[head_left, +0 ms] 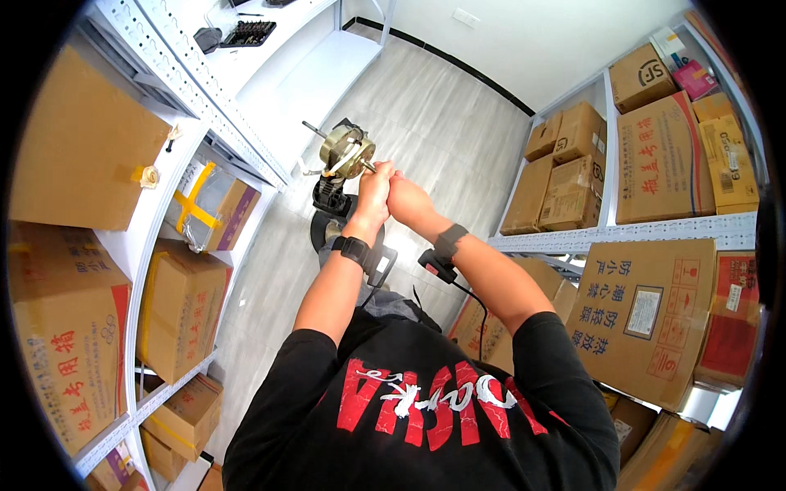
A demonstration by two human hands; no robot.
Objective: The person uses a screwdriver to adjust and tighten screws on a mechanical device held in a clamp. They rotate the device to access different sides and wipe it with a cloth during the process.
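Note:
A bare electric fan motor (347,150) with a brass-coloured casing stands in front of me, its long thin shaft (314,129) pointing to the upper left. Under it is a black plastic neck (330,197), and lower down part of a dark round base (320,235) shows. My left hand (374,193) is closed right at the motor's near right side, where a short metal rod (368,166) runs toward the fingers. Pressed up against it, my right hand (410,200) is closed too. Whatever the fingertips grip is hidden. Pale wires (337,168) hang off the motor.
White shelves with cardboard boxes (184,311) line my left, and another rack (610,235) of boxes (643,315) lines my right. A black bit set (248,34) lies on the white shelf ahead. Cabled black devices (436,265) are strapped at my wrists. Grey floor (426,106) runs between.

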